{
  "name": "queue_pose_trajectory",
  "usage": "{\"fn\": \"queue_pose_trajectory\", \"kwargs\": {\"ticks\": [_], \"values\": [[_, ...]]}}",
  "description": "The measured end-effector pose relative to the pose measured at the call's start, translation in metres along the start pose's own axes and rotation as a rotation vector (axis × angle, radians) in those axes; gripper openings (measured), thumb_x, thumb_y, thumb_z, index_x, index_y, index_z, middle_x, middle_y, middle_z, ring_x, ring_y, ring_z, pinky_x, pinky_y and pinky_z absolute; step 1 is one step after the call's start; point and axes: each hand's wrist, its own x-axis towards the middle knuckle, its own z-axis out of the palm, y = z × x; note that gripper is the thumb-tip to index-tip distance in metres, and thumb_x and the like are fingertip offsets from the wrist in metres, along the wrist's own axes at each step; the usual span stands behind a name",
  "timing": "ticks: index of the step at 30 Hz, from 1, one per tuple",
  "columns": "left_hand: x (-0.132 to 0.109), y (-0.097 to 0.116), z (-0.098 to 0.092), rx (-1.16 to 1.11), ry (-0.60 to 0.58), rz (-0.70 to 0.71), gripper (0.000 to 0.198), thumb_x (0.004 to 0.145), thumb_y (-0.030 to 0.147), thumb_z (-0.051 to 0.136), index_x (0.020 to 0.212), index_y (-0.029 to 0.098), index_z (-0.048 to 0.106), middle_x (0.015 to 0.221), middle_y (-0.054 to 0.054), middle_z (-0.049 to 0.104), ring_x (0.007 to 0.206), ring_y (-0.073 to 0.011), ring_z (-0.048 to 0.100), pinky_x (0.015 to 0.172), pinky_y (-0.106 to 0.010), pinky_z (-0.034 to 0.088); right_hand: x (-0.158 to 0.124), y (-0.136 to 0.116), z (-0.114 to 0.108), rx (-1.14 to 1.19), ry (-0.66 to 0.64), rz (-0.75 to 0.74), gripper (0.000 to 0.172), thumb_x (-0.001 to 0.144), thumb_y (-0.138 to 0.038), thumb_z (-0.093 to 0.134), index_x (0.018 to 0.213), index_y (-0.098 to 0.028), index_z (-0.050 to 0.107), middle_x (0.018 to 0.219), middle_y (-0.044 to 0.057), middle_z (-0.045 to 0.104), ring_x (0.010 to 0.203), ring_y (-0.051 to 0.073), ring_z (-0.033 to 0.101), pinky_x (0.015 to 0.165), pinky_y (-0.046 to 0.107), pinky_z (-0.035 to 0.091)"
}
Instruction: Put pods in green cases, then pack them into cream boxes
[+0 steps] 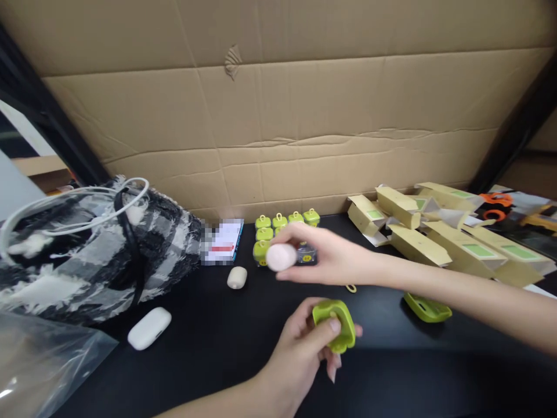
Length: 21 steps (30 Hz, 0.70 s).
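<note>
My left hand (304, 342) is closed around a lime green silicone case (336, 323), held just above the black table (209, 354). My right hand (324, 255) reaches in from the right and pinches a small pale pink rounded piece (281, 257), blurred by motion. It hovers over a cluster of small green cases (282, 227) lined up near the cardboard wall. A second pale rounded piece (237, 277) lies on the table left of my right hand.
A white earbud case (149, 328) lies at front left beside a black-and-white checked bag (96, 249) with a white cable. A green case half (427, 307) rests under my right forearm. Folded tan boxes (444, 232) pile at right. Cardboard sheet (278, 116) behind.
</note>
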Motion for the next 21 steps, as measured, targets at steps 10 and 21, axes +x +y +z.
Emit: {"fn": "queue_pose_trajectory", "kwargs": {"ticks": [10,21], "values": [[0.0,0.012,0.004,-0.15,0.056,-0.012,0.037,0.071,0.005,0.072,0.099,0.018,0.052,0.089,-0.003,0.067,0.082,-0.0132,0.065,0.083,-0.029,0.046,-0.093,-0.027,-0.001,0.057,0.318,0.289,0.041,0.085,-0.022,0.068,0.121,-0.029,0.05,0.107,0.004,0.061,0.097,0.018,0.063,0.077,0.029,0.055],[0.001,0.01,0.004,-0.329,-0.189,-0.13,0.025,0.082,0.03,0.053,0.098,0.015,0.063,0.083,-0.004,0.064,0.072,-0.0179,0.058,0.071,-0.033,0.043,-0.101,-0.035,0.017,-0.17,0.172,0.089,0.036,0.087,-0.014,0.062,0.121,-0.02,0.051,0.112,0.008,0.067,0.1,0.021,0.063,0.083,0.036,0.049]]}}
